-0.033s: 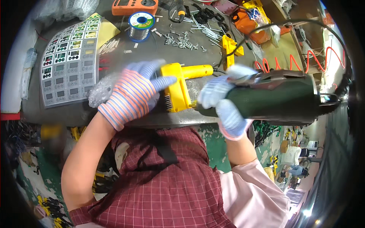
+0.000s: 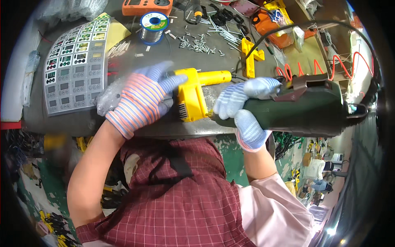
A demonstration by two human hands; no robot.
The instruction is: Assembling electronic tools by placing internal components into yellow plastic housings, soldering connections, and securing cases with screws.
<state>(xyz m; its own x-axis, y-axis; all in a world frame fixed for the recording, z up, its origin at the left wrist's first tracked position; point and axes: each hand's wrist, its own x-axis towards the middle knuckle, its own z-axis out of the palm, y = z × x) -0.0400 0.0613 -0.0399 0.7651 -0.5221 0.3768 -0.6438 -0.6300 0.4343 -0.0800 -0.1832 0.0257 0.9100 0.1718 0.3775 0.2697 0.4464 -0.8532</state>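
Note:
In a striped glove, my left hand [image 2: 140, 99] has its fingers stretched and spread. Its index fingertip overlaps the left edge of a yellow plastic housing [image 2: 192, 99] with a round handle, and the thumb is beside that edge. The housing lies near the bench's front edge. From the right, my right hand [image 2: 238, 105], also gloved, wraps round the front of a dark green electric screwdriver [image 2: 300, 109]. The tip of the screwdriver meets the housing's lower right side; the exact contact is too small to make out.
A printed label sheet [image 2: 76, 70] and crumpled clear plastic [image 2: 109, 99] lie at the left. Behind are a solder spool [image 2: 152, 31], an orange meter [image 2: 146, 7], loose screws [image 2: 199, 44] and another yellow part [image 2: 251, 57]. A red coiled cord [image 2: 321, 68] hangs at the right.
My left hand has shifted slightly left, its index fingertip lying less far over the housing. My right hand and the screwdriver stay nearly in place.

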